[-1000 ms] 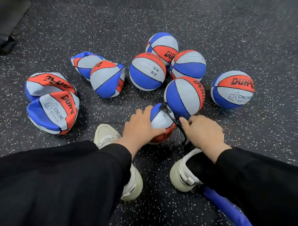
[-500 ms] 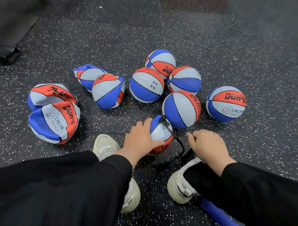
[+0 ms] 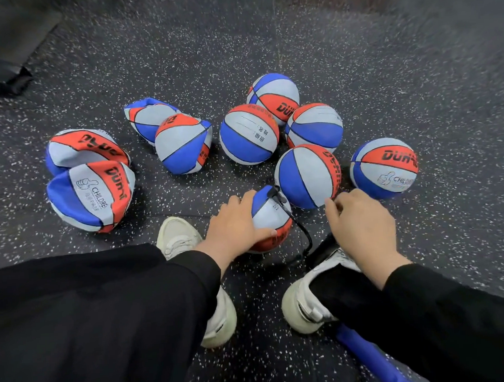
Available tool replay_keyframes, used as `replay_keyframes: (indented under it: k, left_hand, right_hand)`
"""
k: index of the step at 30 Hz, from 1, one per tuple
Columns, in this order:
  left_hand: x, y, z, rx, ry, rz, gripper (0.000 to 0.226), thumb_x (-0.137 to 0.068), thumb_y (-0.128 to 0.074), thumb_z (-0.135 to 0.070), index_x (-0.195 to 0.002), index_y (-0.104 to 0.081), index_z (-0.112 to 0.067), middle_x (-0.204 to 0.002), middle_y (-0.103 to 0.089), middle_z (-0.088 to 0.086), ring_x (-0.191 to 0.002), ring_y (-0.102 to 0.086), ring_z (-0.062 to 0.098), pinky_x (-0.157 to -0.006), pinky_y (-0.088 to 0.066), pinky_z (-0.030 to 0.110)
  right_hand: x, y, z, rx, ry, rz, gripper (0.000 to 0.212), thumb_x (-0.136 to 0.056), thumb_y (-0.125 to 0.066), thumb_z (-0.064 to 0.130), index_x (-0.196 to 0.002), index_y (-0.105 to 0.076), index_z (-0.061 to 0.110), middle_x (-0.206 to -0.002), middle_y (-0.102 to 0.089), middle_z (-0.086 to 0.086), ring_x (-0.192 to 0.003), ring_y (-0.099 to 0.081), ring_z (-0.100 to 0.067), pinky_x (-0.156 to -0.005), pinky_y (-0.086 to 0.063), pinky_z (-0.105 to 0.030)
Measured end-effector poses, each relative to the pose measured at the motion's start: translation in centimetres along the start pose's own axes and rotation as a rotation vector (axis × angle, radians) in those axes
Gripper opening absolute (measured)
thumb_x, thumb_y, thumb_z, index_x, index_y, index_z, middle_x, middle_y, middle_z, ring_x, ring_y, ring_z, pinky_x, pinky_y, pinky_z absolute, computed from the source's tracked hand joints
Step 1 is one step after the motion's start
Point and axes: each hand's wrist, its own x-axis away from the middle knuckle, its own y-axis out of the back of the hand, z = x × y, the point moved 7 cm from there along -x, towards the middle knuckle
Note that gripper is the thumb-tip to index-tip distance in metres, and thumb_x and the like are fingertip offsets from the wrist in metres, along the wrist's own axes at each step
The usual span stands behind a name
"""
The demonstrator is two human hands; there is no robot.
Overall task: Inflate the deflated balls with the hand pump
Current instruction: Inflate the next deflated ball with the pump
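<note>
Small ball on the floor between the shoes, under the left hand, fingers curled over its side. Hose plugged in on top. Right hand beside it, fingers loosely curled, pinching nothing visible. Risk: ball rolling, needle pulled out or bent.

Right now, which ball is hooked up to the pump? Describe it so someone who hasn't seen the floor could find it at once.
Start at the two white shoes at the near edge of the speckled rubber floor. Just beyond and between them sits the ball being inflated, under the left hand. It alone has the black pump hose plugged into its top, and it looks smaller than the round balls behind it.
</note>
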Motion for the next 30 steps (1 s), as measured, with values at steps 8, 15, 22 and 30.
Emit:
replay_keyframes:
  k: [8,15,22,30]
  left_hand:
    - [-0.1,-0.1,-0.3,-0.024,0.001,0.004,0.104,-0.066,-0.068,-0.082,-0.149,-0.023,-0.037,-0.128,-0.046,0.002,-0.120,-0.050,0.032,-0.098,-0.047,0.056]
    - [0.0,-0.1,-0.3,-0.033,0.008,0.015,0.101,-0.068,-0.071,-0.078,-0.147,-0.022,-0.038,-0.126,-0.045,0.001,-0.121,-0.050,0.033,-0.097,-0.048,0.055]
    - [-0.1,0.0,-0.2,-0.001,0.011,0.016,0.105,-0.063,-0.069,-0.083,-0.147,-0.024,-0.039,-0.127,-0.047,0.004,-0.123,-0.051,0.033,-0.100,-0.048,0.052]
    - [-0.4,-0.4,-0.1,-0.010,-0.010,-0.016,0.105,-0.062,-0.067,-0.086,-0.145,-0.024,-0.039,-0.126,-0.049,0.004,-0.121,-0.052,0.033,-0.097,-0.049,0.054]
  right_hand:
    - [2.3,-5.3,2.0,0.070,0.055,0.161,0.026,-0.103,-0.046,0.023,-0.082,-0.059,0.012,-0.082,-0.058,-0.009,-0.073,-0.060,-0.034,-0.058,-0.041,-0.036]
    - [0.8,-4.3,0.3,-0.018,0.037,0.229,0.014,-0.100,-0.046,0.027,-0.100,-0.058,0.021,-0.092,-0.068,-0.003,-0.082,-0.065,-0.034,-0.064,-0.043,-0.037]
    - [-4.9,4.2,0.5,-0.059,0.107,0.012,0.026,-0.095,-0.049,0.026,-0.114,-0.067,0.024,-0.085,-0.072,-0.013,-0.081,-0.064,-0.038,-0.064,-0.048,-0.039]
    - [-0.9,-0.2,-0.5,-0.006,-0.008,-0.035,0.015,-0.097,-0.049,0.024,-0.093,-0.062,0.016,-0.087,-0.065,-0.007,-0.078,-0.064,-0.037,-0.058,-0.042,-0.034]
